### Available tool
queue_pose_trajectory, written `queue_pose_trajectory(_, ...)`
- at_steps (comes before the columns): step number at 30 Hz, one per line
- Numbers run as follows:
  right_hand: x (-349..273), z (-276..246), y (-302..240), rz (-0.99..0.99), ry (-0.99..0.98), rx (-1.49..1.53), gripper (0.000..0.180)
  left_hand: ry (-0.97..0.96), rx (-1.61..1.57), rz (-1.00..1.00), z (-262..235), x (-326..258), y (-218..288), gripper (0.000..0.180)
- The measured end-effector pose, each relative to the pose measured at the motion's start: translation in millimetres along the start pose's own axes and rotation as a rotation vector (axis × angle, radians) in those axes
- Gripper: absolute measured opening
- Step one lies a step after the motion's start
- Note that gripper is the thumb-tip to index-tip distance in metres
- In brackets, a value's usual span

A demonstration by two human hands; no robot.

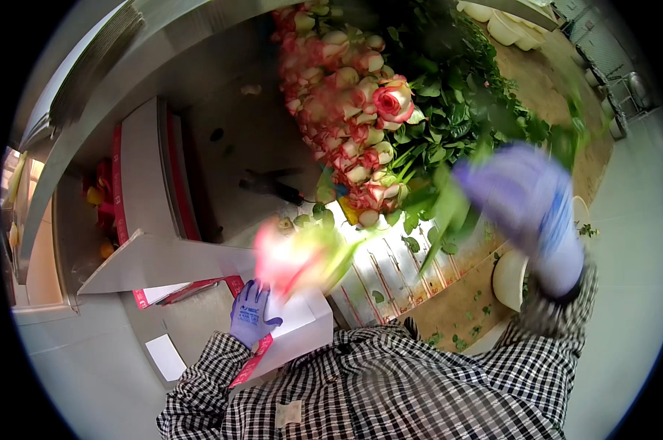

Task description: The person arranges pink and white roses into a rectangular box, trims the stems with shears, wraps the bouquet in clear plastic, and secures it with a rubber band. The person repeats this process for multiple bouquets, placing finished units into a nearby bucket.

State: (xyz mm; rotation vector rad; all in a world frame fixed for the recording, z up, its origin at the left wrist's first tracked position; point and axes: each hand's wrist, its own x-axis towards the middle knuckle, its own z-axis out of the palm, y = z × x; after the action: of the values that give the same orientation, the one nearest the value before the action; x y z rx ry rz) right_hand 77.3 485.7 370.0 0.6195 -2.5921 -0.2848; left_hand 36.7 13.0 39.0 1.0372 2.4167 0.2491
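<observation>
My right hand [518, 194], in a purple glove and smeared by motion, grips the leafy stem of a rose. The blurred pink-and-white head of that rose [294, 257] hangs to the left, over a white wrapping sheet [302, 328] with a pink printed border. My left hand [250, 317], gloved in light purple, lies on the sheet with its fingers stretched out and thumb apart. A large heap of pink-edged cream roses [353, 110] lies beyond, heads to the left and leafy stems [456, 95] to the right.
Between the heap and me is a metal board [390, 271] marked with lines and scattered leaves. A black-handled tool [272, 186] lies left of the roses. White sheets with red borders [146, 169] stand at left. A white tub [509, 280] sits below my right hand.
</observation>
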Motion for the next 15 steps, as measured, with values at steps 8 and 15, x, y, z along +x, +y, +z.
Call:
queue_pose_trajectory(8, -73.2, 242.1, -230.6, -0.187, -0.623, 0.464, 0.038, -0.087, -0.811, -0.044, -30.1, 23.1, -50.3, 0.030)
queue_pose_trajectory(15, -18.5, 135.9, -65.3, 0.255, -0.305, 0.691, 0.019, -0.119, -0.095, 0.078, -25.6, -2.4, 0.5, 0.064)
